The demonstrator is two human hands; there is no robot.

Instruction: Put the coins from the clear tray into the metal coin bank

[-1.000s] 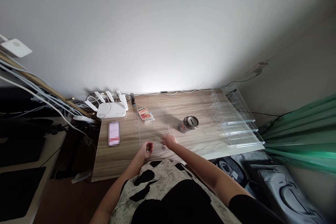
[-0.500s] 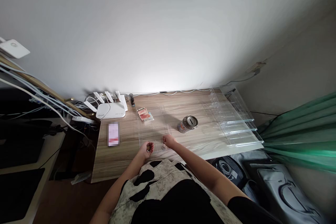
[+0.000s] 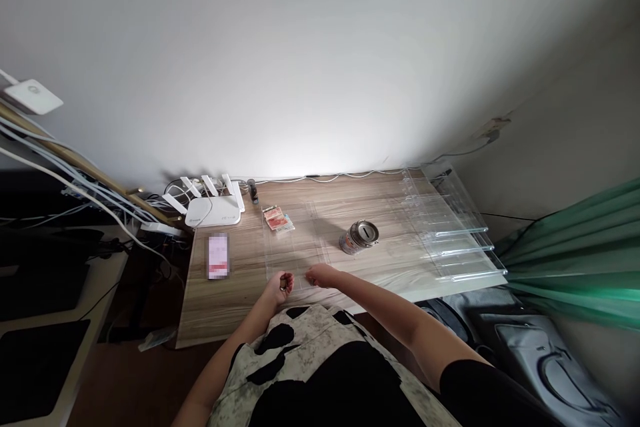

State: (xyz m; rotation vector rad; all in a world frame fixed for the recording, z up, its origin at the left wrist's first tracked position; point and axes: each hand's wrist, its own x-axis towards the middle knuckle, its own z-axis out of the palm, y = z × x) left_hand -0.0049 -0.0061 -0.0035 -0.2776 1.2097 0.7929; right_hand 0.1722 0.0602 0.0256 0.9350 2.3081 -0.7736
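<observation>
My left hand point(image 3: 281, 283) hovers curled at the near edge of a clear plastic tray point(image 3: 295, 240) on the wooden desk point(image 3: 230, 293); something small and dark shows in its fingers, too small to name. My right hand point(image 3: 320, 275) is pinched closed just to the right of it, over the tray's near edge, and its contents are hidden. A few banknotes point(image 3: 277, 219) lie at the tray's far left corner. A metal tin with a slot in its lid point(image 3: 359, 236) lies on its side to the right of the tray.
A white router point(image 3: 213, 210) with cables stands at the desk's back left. A phone point(image 3: 218, 255) lies left of the tray. Stacked clear acrylic trays point(image 3: 445, 227) fill the right end. A green curtain point(image 3: 575, 247) and bags point(image 3: 540, 360) are on the right.
My right hand has moved a little to the left and nearer, toward my left hand. The small coin-like things seen by it earlier are covered or gone. My left hand has stayed put.
</observation>
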